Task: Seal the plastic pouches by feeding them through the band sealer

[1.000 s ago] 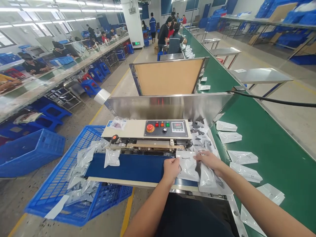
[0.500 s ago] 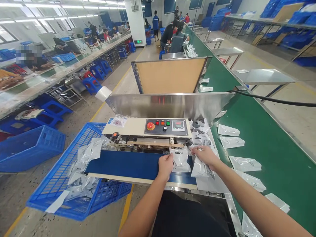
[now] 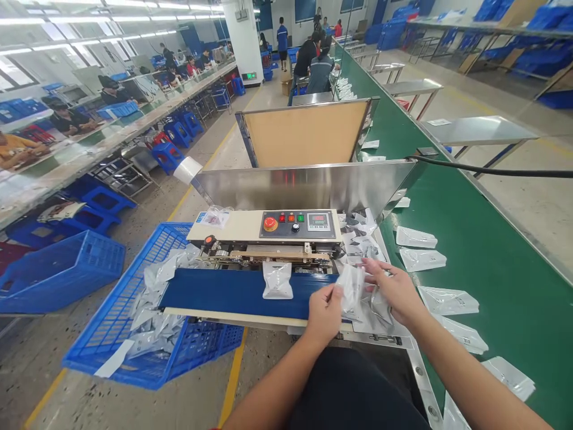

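My left hand (image 3: 324, 312) pinches the lower edge of a silver pouch (image 3: 350, 288) at the right end of the sealing machine's blue belt (image 3: 224, 292). My right hand (image 3: 394, 291) rests its spread fingers on the same pouch and on the loose pouches (image 3: 360, 239) heaped beside the machine. Another silver pouch (image 3: 277, 279) lies on the belt under the sealing head, apart from both hands. The cream control panel (image 3: 298, 224) with a red button sits behind the belt.
A blue crate (image 3: 134, 310) at the belt's left end holds several sealed pouches. More pouches (image 3: 421, 258) lie along the green conveyor (image 3: 474, 257) on the right. A steel hopper wall (image 3: 308, 185) stands behind the machine. Other people work at benches far left and ahead.
The pouch fed in earlier has ridden leftward along the belt, free of my hands. Both hands drew back to the right end and took up another pouch.
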A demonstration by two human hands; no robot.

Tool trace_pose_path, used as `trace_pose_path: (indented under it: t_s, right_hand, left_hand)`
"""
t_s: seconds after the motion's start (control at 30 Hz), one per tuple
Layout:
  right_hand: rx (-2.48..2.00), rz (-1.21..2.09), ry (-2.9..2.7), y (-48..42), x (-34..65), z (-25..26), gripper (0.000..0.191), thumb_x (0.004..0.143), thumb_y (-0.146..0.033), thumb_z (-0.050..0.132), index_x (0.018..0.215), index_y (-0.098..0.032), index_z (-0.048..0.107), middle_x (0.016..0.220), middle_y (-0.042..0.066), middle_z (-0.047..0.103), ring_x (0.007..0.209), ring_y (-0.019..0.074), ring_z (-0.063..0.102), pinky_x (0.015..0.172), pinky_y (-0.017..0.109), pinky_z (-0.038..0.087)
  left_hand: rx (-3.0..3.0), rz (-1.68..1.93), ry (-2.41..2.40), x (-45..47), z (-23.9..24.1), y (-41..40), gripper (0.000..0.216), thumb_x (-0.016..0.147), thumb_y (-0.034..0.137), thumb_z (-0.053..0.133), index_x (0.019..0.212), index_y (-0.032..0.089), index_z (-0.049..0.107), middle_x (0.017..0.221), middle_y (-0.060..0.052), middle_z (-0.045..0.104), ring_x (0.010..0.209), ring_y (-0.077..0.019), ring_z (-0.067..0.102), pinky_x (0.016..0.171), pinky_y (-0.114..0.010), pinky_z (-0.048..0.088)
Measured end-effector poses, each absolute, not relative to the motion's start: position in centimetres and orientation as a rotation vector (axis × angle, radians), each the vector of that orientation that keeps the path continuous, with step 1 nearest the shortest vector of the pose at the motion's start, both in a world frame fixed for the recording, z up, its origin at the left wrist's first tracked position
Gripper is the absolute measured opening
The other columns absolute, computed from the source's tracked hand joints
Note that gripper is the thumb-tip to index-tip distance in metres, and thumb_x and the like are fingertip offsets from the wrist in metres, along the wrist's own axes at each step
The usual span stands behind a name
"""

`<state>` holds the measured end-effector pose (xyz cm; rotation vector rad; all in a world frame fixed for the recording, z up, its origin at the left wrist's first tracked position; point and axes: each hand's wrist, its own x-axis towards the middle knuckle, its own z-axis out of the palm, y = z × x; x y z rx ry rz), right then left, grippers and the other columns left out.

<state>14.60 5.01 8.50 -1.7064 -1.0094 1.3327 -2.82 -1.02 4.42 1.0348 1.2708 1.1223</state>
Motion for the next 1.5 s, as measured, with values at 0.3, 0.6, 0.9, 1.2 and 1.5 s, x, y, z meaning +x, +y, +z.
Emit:
trace_pose_path:
  t_s: [0.3,0.6,0.9,1.2,1.5]
  right_hand:
    - [-1.669,1.386,-1.165,1.8,15.6,6.6,0.067,0.073,-0.083,0.081,0.09,-0.018,0.077,0.054,-0.001,0.057,0.05,0.0152,0.05,0.05,0.028,0.038]
    - [-1.779,1.361,-0.88,3.8,17.3,4.8,0.047,0.069,-0.06,0.09,0.068,-0.02,0.065,0.054,0.0,0.056,0.048,0.0133,0.047,0.048,0.028,0.041]
    - [-1.905,1.559,-1.046,8.4,12.3,4.0,0.039,0.073,-0.051,0.09,0.069,-0.021,0.065,0.07,0.004,0.071,0.046,0.011,0.051,0.042,0.025,0.038]
    - [-1.69,1.45,-0.915,4.2,10.8,6.9,0.053,0.078,-0.072,0.084,0.093,-0.021,0.076,0.092,0.007,0.079,0.063,0.0155,0.063,0.058,0.027,0.052]
    - [-1.37,1.496,-0.707,2.2,9.7,7.0,0.071,0.071,-0.078,0.087,0.12,-0.027,0.08,0.12,0.01,0.081,0.112,0.0308,0.075,0.094,0.041,0.063]
  left_hand:
    - [1.019,1.134,1.211,-2.3,3.1,-0.2,0.057,0.102,0.064,0.06,0.11,0.013,0.083,0.086,-0.009,0.076,0.076,-0.0215,0.063,0.075,-0.03,0.053]
    - [0.69,1.128,1.505,-0.5,0.2,3.2,0.066,0.086,0.065,0.074,0.047,0.022,0.044,0.05,0.006,0.028,0.054,-0.0106,0.026,0.052,-0.026,0.023]
    - [0.558,1.201,1.593,-5.3,-1.5,4.5,0.061,0.078,0.069,0.08,0.051,0.018,0.059,0.051,0.003,0.045,0.057,-0.0141,0.047,0.053,-0.025,0.034]
    - [1.086,1.412,1.7,-8.7,2.6,-3.4,0.041,0.099,0.049,0.07,0.125,0.019,0.08,0.132,-0.016,0.074,0.117,-0.0283,0.073,0.095,-0.037,0.062]
    - [1.274,1.206,1.474,-4.5,5.3,-1.8,0.048,0.11,0.053,0.051,0.108,0.018,0.085,0.1,-0.012,0.081,0.095,-0.0262,0.074,0.092,-0.036,0.06]
